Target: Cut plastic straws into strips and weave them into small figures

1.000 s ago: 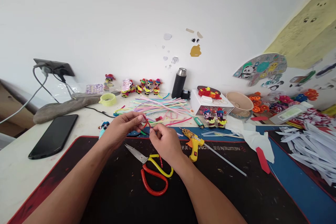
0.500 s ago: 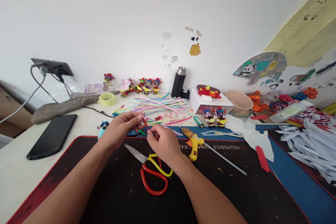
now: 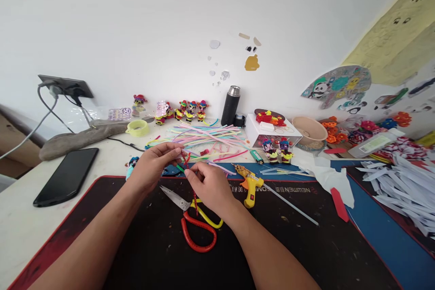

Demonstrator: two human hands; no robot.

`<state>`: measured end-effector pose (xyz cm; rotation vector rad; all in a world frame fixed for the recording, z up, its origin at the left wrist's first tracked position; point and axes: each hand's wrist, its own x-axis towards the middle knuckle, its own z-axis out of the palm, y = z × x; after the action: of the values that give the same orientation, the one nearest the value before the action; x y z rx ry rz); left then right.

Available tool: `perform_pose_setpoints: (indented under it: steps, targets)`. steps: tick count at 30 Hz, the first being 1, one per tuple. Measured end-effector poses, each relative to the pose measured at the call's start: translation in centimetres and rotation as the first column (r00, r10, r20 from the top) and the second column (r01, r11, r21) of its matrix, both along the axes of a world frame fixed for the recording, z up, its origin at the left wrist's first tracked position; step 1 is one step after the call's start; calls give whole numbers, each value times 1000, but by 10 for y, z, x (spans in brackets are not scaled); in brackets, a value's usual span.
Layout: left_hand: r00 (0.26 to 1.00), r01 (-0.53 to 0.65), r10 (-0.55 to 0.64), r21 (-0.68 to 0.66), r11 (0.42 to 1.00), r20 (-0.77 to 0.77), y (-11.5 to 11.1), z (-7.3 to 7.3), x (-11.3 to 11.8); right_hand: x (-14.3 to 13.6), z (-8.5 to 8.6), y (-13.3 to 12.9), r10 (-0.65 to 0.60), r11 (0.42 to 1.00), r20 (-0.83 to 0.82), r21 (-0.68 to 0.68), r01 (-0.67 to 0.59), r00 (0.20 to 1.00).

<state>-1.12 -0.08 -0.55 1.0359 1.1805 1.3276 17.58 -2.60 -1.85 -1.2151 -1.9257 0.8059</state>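
My left hand [image 3: 157, 161] is closed, its thumb and forefinger pinching a red pipe cleaner [image 3: 186, 159] that is bent or twisted near its top. Close by on the right, my right hand [image 3: 211, 186] is also closed on the red pipe cleaner. A red tail of it dangles below the right fingers, over the scissors. A bit of green shows between the fingertips; whether it is held or lies behind, I cannot tell. Below my hands, scissors [image 3: 200, 250] with one red and one yellow handle lie slightly open on the black mat [image 3: 146, 244].
A yellow glue gun [image 3: 250, 192] with a glue stick lies right of my right hand. Behind are pastel pipe cleaners [image 3: 207, 136], small figures [image 3: 190, 111], a black flask [image 3: 231, 106] and a white box [image 3: 272, 133]. A phone [image 3: 66, 176] lies left; white paper strips [image 3: 404, 195] lie right.
The fingertips of both hands have shifted slightly on the red pipe cleaner, and my right hand has edged left. More of the red tail now hangs below the right hand.
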Motion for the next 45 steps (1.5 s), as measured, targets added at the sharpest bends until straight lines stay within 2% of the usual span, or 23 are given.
perform_pose_setpoints:
  steps: [6,17,23,31,36,45]
  targets:
    - [997,-19,23,57,998,-69,-1,2,0,1,-5,4,-1,992,-154,-126,-19,988]
    - [990,142,-142,-4,990,-25,-7,0,7,0,-7,6,-19,966,-323,-251,-66,946]
    - [987,157,-157,-20,987,-11,-9,0,9,-1,-6,6,-10,966,-334,-245,-76,942]
    - [975,198,-192,-45,979,112,-9,-3,10,-2,-6,6,-6,974,-355,-214,-75,935]
    - [988,149,-146,-65,987,53,-8,-5,10,-1,-5,6,-2,974,-319,-214,-70,948]
    - [980,173,-166,-64,983,107,-8,1,13,0,-5,5,12,948,-294,-301,-104,956]
